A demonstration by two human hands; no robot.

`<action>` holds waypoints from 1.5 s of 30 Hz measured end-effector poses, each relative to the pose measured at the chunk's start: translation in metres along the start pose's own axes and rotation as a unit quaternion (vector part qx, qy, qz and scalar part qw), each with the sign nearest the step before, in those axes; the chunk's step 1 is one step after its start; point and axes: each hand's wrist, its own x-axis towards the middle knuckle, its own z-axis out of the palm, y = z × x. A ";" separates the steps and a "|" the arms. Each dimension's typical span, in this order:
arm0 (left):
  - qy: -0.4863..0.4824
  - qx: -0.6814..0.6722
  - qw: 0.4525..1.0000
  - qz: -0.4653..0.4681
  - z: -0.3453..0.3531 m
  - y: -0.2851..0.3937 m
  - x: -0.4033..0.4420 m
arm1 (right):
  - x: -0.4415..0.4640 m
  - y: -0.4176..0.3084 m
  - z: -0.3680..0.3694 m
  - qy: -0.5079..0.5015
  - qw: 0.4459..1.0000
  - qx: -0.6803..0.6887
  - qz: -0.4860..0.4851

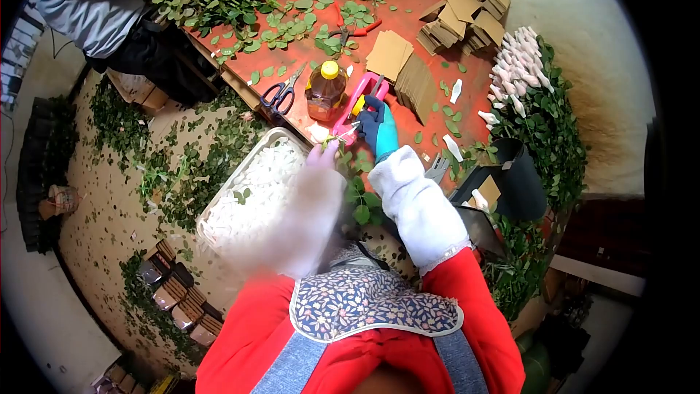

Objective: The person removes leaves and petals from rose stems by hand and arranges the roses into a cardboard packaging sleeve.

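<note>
Red tabletop (397, 18), tan floor (91, 193), both leaf-strewn; left hand (323, 155) and right hand (378, 129) at tabletop edge, each grip unclear.

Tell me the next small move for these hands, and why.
Probably ease the left hand slightly toward the pink tool: the right hand is already beside it, and green leaves show just below, between the two gloved hands.
</note>
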 end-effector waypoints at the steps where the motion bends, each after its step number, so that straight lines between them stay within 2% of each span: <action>1: -0.002 -0.004 1.000 -0.012 -0.001 -0.003 0.004 | 0.003 0.006 -0.002 0.002 1.000 -0.021 -0.021; 4: -0.018 0.094 0.994 0.043 -0.015 -0.049 0.036 | -0.008 -0.008 0.005 0.005 1.000 0.001 -0.006; 5: -0.024 0.121 0.987 0.098 -0.016 -0.056 0.036 | -0.008 -0.007 0.005 0.004 1.000 0.000 -0.003; 7: -0.029 0.149 0.977 0.152 -0.017 -0.068 0.038 | -0.010 -0.005 0.004 0.009 1.000 0.011 -0.010; 8: 0.004 0.226 0.952 0.207 -0.013 -0.068 0.036 | -0.012 -0.009 0.006 0.009 1.000 0.011 -0.010; 12: 0.060 0.279 0.941 0.183 -0.001 -0.061 0.030 | -0.020 -0.014 0.012 0.018 0.999 -0.030 -0.014; 16: 0.085 0.260 0.948 0.160 0.008 -0.051 0.023 | -0.013 -0.003 0.009 0.019 0.996 -0.067 -0.046; 17: 0.088 0.233 0.957 0.147 0.007 -0.051 0.018 | -0.013 0.004 0.007 0.017 0.996 -0.067 -0.050; 19: 0.080 0.114 0.983 0.123 0.005 -0.039 -0.004 | -0.002 0.012 0.007 0.042 0.980 -0.173 -0.085; 20: 0.079 0.055 0.990 0.107 0.001 -0.028 -0.018 | -0.003 0.011 -0.001 0.028 0.975 -0.208 -0.068; 21: 0.067 0.007 0.994 0.088 -0.005 -0.010 -0.028 | -0.009 -0.003 0.000 0.012 0.990 -0.139 -0.013; 23: 0.047 -0.065 0.995 0.055 -0.012 0.025 -0.048 | -0.013 -0.006 -0.006 -0.018 1.000 -0.010 0.008; 26: 0.010 -0.092 0.995 0.023 -0.016 0.071 -0.074 | -0.046 -0.033 -0.016 -0.023 0.999 -0.026 0.024; 27: -0.004 -0.089 0.996 0.017 -0.015 0.081 -0.080 | -0.075 -0.073 -0.008 -0.012 0.999 0.007 0.052; 29: -0.030 -0.067 0.997 0.011 -0.019 0.097 -0.099 | -0.090 -0.030 -0.048 -0.006 0.998 -0.038 -0.049; 30: -0.045 -0.055 0.997 0.010 -0.022 0.105 -0.111 | -0.108 -0.020 -0.051 -0.002 0.998 -0.030 -0.054; 32: -0.108 -0.025 0.994 0.014 -0.011 0.134 -0.141 | -0.140 -0.012 -0.054 -0.028 0.975 -0.120 -0.184; 34: -0.136 -0.035 0.990 -0.001 -0.012 0.127 -0.146 | -0.158 -0.011 -0.056 -0.165 0.985 0.000 0.059; 35: -0.149 -0.040 0.988 -0.008 -0.012 0.123 -0.149 | -0.172 -0.037 -0.040 -0.222 0.973 -0.045 -0.038; 36: -0.201 0.044 0.970 0.129 -0.030 0.099 -0.128 | -0.187 -0.062 -0.025 -0.265 0.951 -0.079 -0.138; 37: -0.232 0.075 0.952 0.185 -0.028 0.102 -0.140 | -0.208 -0.102 -0.020 -0.268 0.873 -0.241 -0.328; 39: -0.284 0.123 0.902 0.300 -0.020 0.113 -0.168 | -0.230 -0.091 -0.025 -0.252 0.914 -0.196 -0.251; 40: -0.326 -0.015 0.915 0.237 -0.011 0.115 -0.190 | -0.242 -0.085 -0.028 -0.241 0.931 -0.171 -0.214; 43: -0.478 -0.103 0.841 0.232 -0.014 0.111 -0.214 | -0.271 -0.105 -0.044 -0.216 0.864 -0.138 -0.434; 44: -0.406 -0.117 0.883 0.203 -0.024 0.099 -0.200 | -0.286 -0.119 -0.056 -0.219 0.874 -0.135 -0.413; 45: -0.393 -0.110 0.888 0.213 -0.018 0.096 -0.206 | -0.297 -0.123 -0.074 -0.223 0.883 -0.131 -0.391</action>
